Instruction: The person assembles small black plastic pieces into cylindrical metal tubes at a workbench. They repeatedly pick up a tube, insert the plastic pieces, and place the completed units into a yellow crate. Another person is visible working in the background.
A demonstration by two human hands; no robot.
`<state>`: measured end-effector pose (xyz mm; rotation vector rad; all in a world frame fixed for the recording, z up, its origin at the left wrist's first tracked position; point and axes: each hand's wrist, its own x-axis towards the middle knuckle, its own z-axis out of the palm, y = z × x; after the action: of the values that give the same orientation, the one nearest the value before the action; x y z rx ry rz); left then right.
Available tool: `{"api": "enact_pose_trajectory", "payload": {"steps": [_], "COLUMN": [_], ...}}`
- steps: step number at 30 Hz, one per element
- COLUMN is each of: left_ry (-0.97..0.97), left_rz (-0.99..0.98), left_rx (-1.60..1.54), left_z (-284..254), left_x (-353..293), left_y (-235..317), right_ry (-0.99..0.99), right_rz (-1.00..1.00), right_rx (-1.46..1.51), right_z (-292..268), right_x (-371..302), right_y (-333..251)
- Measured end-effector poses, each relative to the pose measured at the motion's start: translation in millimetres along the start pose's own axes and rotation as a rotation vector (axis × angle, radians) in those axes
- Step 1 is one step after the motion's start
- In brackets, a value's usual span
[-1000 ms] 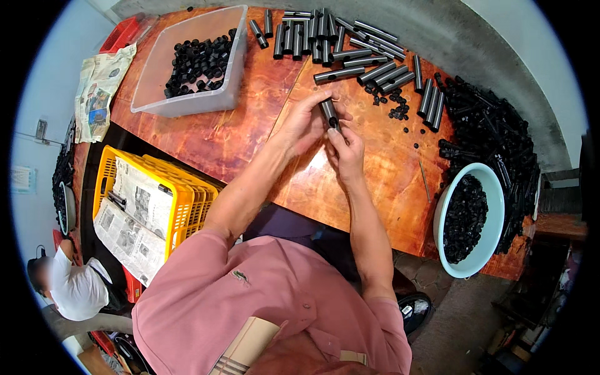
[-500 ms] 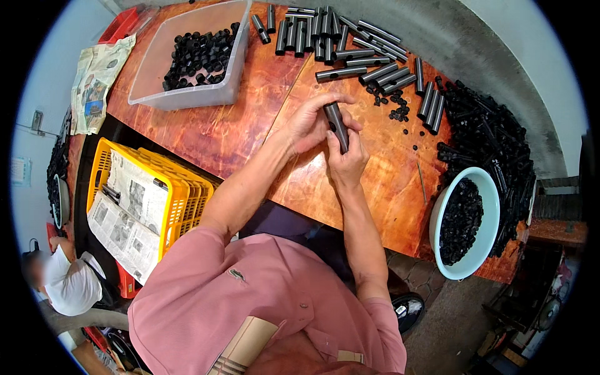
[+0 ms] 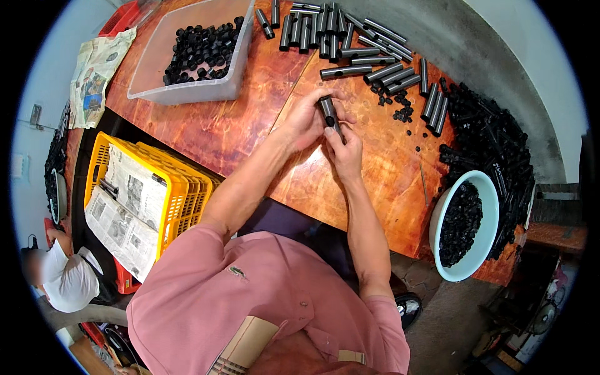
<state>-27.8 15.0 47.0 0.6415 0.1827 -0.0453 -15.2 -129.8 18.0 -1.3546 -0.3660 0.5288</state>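
Observation:
Over the middle of the wooden table (image 3: 275, 150), a dark metal tube (image 3: 327, 111) with a hole in its side is held between my two hands. My left hand (image 3: 304, 117) wraps round its upper part from the left, thumb side toward me. Lower down, my right hand (image 3: 347, 150) grips the tube's near end, with the thumb pressed along it. The tube stands tilted, its far end up. Beyond my hands lie several similar tubes (image 3: 344, 72) in loose rows, with small black round pieces (image 3: 402, 111) scattered beside them.
A clear plastic bin (image 3: 187, 94) of black caps stands at the far left. At the right, a pale blue basin (image 3: 475, 262) holds small black parts, beside a heap of black pieces (image 3: 494, 144). A yellow crate (image 3: 181, 206) with newspaper is left of me. Another person (image 3: 72, 281) sits farther left.
The tube has turned in my hands so that its side hole now shows. Both hands keep hold of it in nearly the same place.

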Motion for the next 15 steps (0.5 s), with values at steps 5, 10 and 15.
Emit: {"api": "enact_pose_trajectory", "payload": {"steps": [5, 10, 15], "left_ry": [0.0, 0.003, 0.009], "left_rz": [0.056, 0.038, 0.068], "left_rx": [-0.037, -0.02, 0.022], "left_z": [13.3, 17.2, 15.1], "left_x": [-14.5, -21.1, -19.9], "left_y": [-6.4, -4.8, -10.0], "right_ry": [0.019, -0.029, 0.133], "right_rz": [-0.086, 0.022, -0.253], "right_rx": [-0.148, 0.052, -0.19], "right_z": [-9.1, -15.7, -2.7], "right_x": [0.2, 0.4, -0.8], "right_y": [7.1, 17.6, 20.9]}}
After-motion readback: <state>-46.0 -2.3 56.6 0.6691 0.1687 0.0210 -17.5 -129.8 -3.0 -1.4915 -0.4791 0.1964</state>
